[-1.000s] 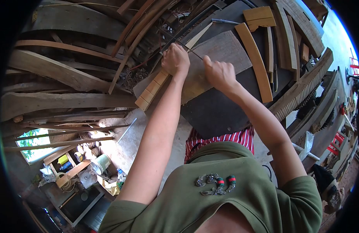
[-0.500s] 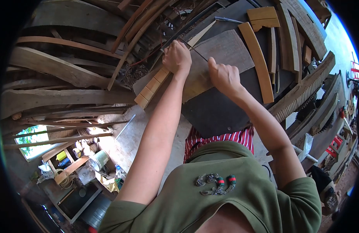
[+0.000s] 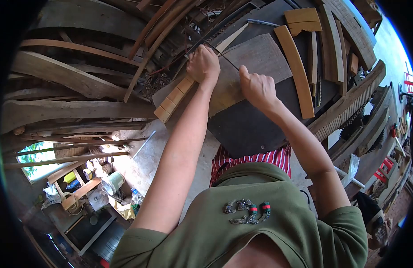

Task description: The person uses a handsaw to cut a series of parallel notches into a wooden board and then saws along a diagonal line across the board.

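Note:
My left hand (image 3: 203, 64) is closed over a tapered wooden strip (image 3: 173, 100), whose near part carries several crosswise lines. The strip's pointed end shows beyond my knuckles. My right hand (image 3: 259, 85) is wrapped round the end of a thin dark rod-like tool (image 3: 228, 60), its grip hidden in my fist. This tool slants up to the left across the strip and ends close to my left knuckles; its exact kind cannot be made out. Under both hands lies a flat wooden board (image 3: 260, 56) on a dark worktop (image 3: 246, 129).
A curved wooden piece (image 3: 296, 71) lies right of the board, with a yellowish block (image 3: 303, 20) above it and a slim metal tool (image 3: 262, 22) beside that. Long curved planks (image 3: 68, 114) are stacked at left. A ridged wooden piece (image 3: 349, 100) runs along the right.
Both hands keep almost the same place and grip. The view has shifted very slightly; the strip and tool show no clear movement.

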Demonstrator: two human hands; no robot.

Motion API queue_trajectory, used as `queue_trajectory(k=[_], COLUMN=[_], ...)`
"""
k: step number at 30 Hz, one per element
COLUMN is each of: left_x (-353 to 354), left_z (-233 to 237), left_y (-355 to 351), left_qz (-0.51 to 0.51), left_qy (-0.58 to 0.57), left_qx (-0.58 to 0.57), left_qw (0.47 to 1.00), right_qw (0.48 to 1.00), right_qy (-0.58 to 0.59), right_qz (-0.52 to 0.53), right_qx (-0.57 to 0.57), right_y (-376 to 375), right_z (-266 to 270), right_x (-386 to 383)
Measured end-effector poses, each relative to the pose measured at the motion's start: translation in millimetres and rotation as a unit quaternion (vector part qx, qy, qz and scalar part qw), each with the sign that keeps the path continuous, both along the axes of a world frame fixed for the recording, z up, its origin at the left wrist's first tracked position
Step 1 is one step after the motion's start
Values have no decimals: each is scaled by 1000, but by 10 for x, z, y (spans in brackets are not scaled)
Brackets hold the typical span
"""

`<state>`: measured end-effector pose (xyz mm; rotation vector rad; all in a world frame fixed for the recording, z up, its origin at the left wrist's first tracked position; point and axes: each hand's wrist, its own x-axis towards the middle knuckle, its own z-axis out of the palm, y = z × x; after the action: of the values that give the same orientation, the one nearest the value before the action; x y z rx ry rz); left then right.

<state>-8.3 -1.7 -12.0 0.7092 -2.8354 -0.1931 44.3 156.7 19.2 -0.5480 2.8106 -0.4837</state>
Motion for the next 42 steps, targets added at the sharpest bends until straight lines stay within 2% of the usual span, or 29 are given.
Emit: queue_trajectory(k=[4,6,10,13,16,18,28,30,33,36,42], left_x=[-14,3,-15,-4,-7,-16,-1,-31,-18,-15,1], left_z=[27,22,-10,-9,11,20,-12,20,31,9,57], left_y=[-3,-5,-24,-23,4,-7,-3,-27,-13,9,14], left_qz=[0,-4,-7,-5,-11,0,-11,5,10,12,7], left_qy=[-12,-2,-2,5,0,-14,5,-46,-24,-7,-17], left_qx=[5,11,6,4,4,8,-3,40,49,2,21], left_qw=[1000,1000,1000,1000,1000,1000,1000,998,998,1000,1000], right_qw=[999,995,997,1000,999,996,1000,997,997,998,999], right_qy=[48,94,73,8,31,87,15,70,76,67,30], right_qz=[11,12,6,7,4,19,4,27,13,3,-21], right_qx=[6,-36,-20,-1,-16,-22,-4,-10,-16,-19,-33], right_y=[-292,-441,-260,-73,-182,-383,-156,-365,-513,-277,107], right_z=[-102,-169,-128,-54,-86,-144,-51,-100,-116,-72,-104], right_x=[-312,-443,-248,-99,-215,-418,-189,-427,-513,-269,158])
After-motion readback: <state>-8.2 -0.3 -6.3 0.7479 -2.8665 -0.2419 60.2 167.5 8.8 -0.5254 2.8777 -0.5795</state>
